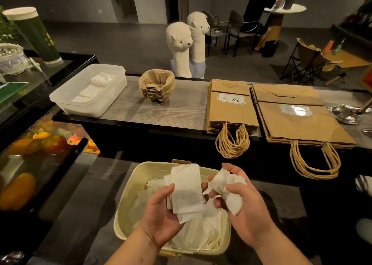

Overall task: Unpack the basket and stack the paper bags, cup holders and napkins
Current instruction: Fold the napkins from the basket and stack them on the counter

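Over the pale yellow basket (128,186) my left hand (161,216) holds a small stack of flat white napkins (187,192). My right hand (243,210) grips a crumpled white napkin (227,186) beside it. More loose napkins (197,232) lie in the basket below. On the counter behind stand a stack of brown cup holders (157,87), a stack of small paper bags (229,107) and a stack of larger paper bags (298,119). A clear plastic tub (66,101) at the left holds folded napkins (96,83).
A glass display case with fruit (36,147) runs along the left. Two plush alpacas (187,47) stand behind the counter. A metal dish (348,113) sits at the counter's right end. A person sits at a round table (285,8) far back.
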Demonstrator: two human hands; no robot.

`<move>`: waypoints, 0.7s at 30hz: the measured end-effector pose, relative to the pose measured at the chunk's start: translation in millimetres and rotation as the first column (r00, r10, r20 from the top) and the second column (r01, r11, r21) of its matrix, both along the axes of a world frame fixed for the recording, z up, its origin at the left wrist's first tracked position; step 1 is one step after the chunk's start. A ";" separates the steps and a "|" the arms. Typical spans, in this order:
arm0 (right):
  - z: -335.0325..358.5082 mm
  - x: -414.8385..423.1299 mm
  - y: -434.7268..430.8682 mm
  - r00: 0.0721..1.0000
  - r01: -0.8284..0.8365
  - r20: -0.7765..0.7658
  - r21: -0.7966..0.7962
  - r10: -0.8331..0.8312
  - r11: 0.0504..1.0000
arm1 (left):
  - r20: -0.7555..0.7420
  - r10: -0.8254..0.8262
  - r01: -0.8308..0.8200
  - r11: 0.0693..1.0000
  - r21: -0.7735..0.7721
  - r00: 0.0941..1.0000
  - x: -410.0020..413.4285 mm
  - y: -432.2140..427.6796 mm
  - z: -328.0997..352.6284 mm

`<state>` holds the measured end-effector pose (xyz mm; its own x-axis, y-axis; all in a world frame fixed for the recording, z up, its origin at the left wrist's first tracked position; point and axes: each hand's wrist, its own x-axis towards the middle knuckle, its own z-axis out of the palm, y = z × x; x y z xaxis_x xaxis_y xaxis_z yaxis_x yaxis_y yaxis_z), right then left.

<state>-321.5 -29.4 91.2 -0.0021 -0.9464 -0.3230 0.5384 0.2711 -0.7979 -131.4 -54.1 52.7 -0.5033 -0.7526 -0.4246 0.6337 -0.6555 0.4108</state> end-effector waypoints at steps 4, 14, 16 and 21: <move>1.7 -6.9 -2.1 0.990 -0.047 0.143 0.181 0.021 0.982 | 0.095 -0.012 0.004 0.996 0.084 0.995 0.8 -2.6 1.5; 1.0 1.0 -5.2 0.998 -0.028 -0.048 0.329 0.046 0.944 | -0.020 0.000 0.004 0.979 0.202 1.000 19.8 5.2 -19.1; -2.8 2.4 -5.3 0.998 0.013 -0.054 0.366 0.008 0.930 | -0.092 0.001 0.011 0.991 0.135 0.996 24.9 6.8 -22.0; -3.2 14.4 -1.7 0.988 0.112 -0.133 0.277 -0.077 0.954 | -0.170 0.051 -0.057 0.998 -0.033 0.984 34.8 5.8 -29.1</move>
<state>-307.1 -31.2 88.0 -0.1419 -0.8096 -0.5696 0.4786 0.4476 -0.7554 -96.6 -48.3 23.6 -0.5240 -0.7942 -0.3077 0.7301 -0.6048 0.3181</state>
